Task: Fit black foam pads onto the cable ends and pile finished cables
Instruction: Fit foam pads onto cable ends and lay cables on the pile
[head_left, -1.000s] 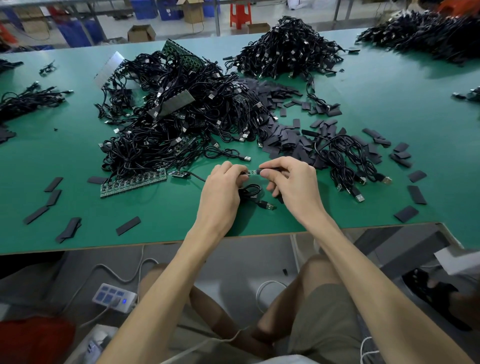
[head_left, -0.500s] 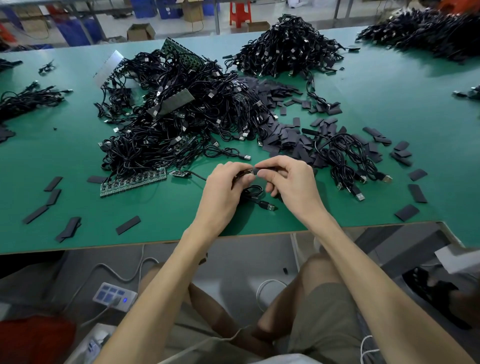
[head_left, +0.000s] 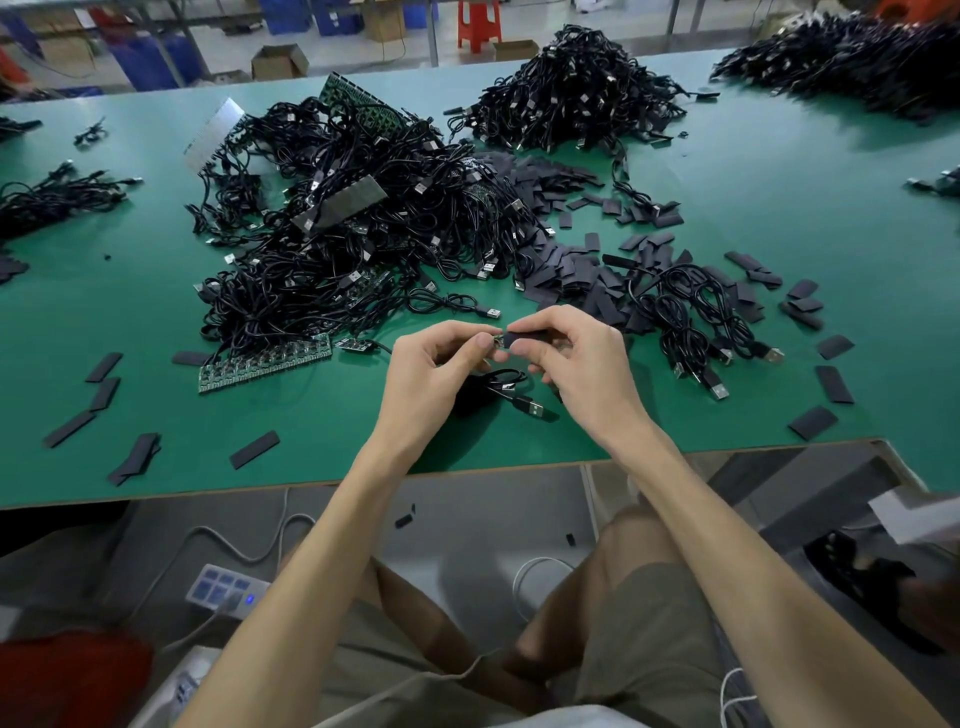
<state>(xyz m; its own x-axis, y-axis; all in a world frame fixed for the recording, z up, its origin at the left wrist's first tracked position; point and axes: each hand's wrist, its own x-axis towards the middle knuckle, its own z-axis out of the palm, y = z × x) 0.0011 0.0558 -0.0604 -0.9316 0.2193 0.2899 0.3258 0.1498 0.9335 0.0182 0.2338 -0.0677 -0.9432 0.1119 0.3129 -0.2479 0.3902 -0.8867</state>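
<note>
My left hand pinches the small circuit-board end of a black cable just above the green table. My right hand grips a black foam pad, whose left end meets that cable end between my fingertips. The rest of the cable hangs in a coil under my hands, its USB plug lying on the table. Loose foam pads are heaped beyond my right hand. A small pile of cables lies to the right.
A big tangled heap of black cables with green circuit strips fills the table's middle left. Another cable mound sits at the back. Stray pads dot the front edge. A power strip lies on the floor.
Both hands have lifted slightly and drawn together. The foam pad in my right hand has slid closer onto the cable end that my left hand holds.
</note>
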